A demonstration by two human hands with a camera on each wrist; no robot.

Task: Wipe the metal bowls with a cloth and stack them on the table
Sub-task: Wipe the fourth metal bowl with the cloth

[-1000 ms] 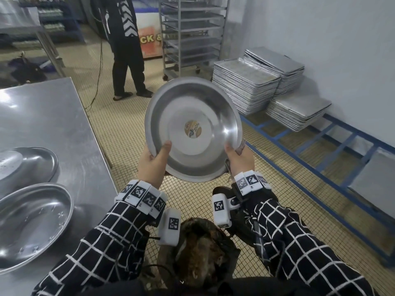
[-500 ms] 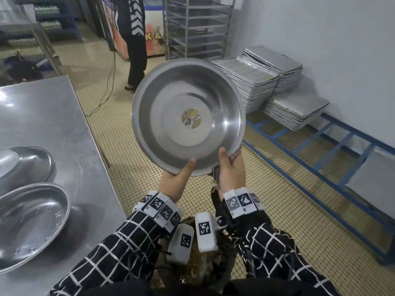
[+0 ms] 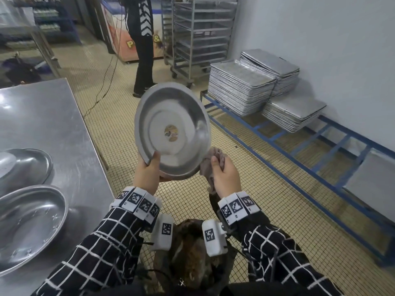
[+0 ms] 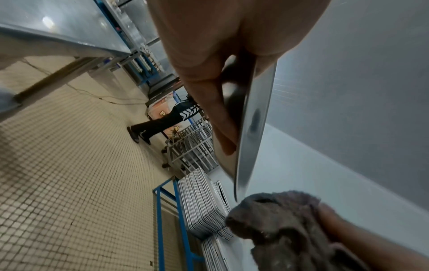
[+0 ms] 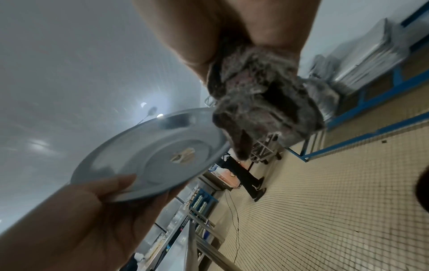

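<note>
Head view: left hand (image 3: 147,174) grips the bowl (image 3: 173,133) rim; right hand (image 3: 224,174) clutches the cloth (image 3: 210,165). Steady the bowl, wipe firmly inside.

Two bowls (image 3: 27,227) are lying at the table (image 3: 53,124)'s left edge, one behind the other. Held bowl (image 3: 173,133) is hanging right of the table, over the floor; tray stacks (image 3: 241,90) are sitting further right by the wall.

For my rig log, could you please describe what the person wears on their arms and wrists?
Both arms wear black sleeves with a white grid pattern. Each wrist carries a band of white blocks printed with black square markers, and a white camera box bearing another marker hangs below.
</note>
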